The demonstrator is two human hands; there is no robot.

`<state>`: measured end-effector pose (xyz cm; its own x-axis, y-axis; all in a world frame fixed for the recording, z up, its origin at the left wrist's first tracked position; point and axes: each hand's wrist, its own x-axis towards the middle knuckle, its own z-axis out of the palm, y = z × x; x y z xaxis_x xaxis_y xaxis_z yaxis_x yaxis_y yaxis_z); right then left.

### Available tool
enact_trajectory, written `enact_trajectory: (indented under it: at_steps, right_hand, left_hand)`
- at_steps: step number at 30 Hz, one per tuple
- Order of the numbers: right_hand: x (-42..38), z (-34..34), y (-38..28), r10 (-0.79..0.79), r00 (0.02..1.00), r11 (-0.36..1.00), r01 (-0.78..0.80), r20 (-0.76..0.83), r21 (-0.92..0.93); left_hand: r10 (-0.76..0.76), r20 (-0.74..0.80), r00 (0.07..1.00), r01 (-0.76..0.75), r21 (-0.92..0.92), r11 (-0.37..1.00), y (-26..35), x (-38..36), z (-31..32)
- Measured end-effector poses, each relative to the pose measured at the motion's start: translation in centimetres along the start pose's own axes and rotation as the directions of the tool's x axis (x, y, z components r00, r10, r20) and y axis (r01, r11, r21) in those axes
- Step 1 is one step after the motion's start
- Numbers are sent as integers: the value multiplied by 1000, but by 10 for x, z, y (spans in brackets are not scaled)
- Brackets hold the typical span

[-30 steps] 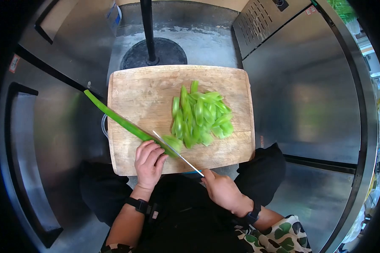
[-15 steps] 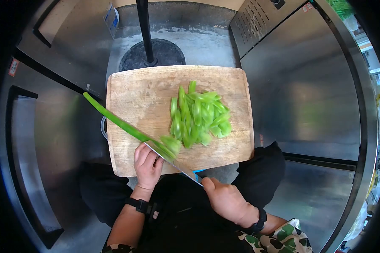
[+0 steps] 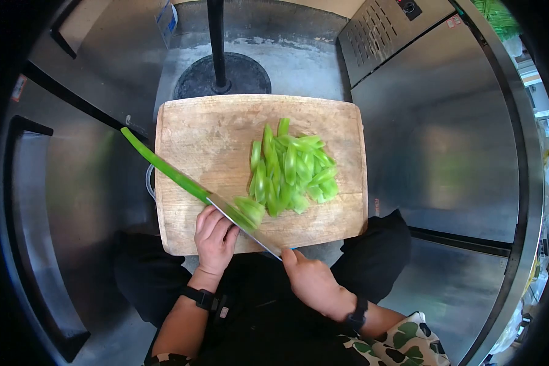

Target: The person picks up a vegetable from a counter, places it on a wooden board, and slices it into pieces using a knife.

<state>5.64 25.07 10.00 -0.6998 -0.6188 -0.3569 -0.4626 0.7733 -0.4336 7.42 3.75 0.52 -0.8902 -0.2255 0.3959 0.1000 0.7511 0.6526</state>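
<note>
A long green celery stalk lies slantwise over the left part of the cutting board, its far end past the board's left edge. With curled fingers, my left hand presses the stalk close to its near end. My right hand is closed around the handle of a kitchen knife. The blade runs diagonally across the stalk, right beside my left fingertips. Some freshly cut celery slices lie against the blade's far side. Right of centre on the board is a pile of slanted celery slices.
The board rests above my lap, between my knees. Behind it stands a black pole on a round base. Steel cabinet doors rise close on the right, and a steel cabinet with a handle flanks the left.
My right hand and the knife have slid up and to the left, so the blade tip reaches farther across the stalk. My left hand has hardly moved.
</note>
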Motion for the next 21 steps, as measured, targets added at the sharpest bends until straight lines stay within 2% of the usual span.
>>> enact_trajectory:
  at_steps: [2, 8, 9, 12, 21]
  right_hand:
    - [13, 8, 0, -27, 997, 998, 24, -72, -52]
    - [19, 2, 21, 58, 998, 985, -63, 35, 163]
    - [16, 1, 20, 69, 998, 970, -63, -15, 234]
    - [5, -19, 3, 79, 996, 966, -67, -40, 249]
    - [-15, -28, -9, 42, 999, 990, -45, 25, 133]
  left_hand:
    - [9, -5, 1000, -9, 5, 1000, 1, 1, -1]
    - [-11, 17, 1000, 13, -95, 995, 1, 10, -9]
    - [21, 26, 999, -18, -87, 996, 1, 12, -11]
    - [34, 18, 999, -33, -92, 995, -1, 11, -11]
    - [36, 1, 999, -36, -59, 998, 2, 12, -11]
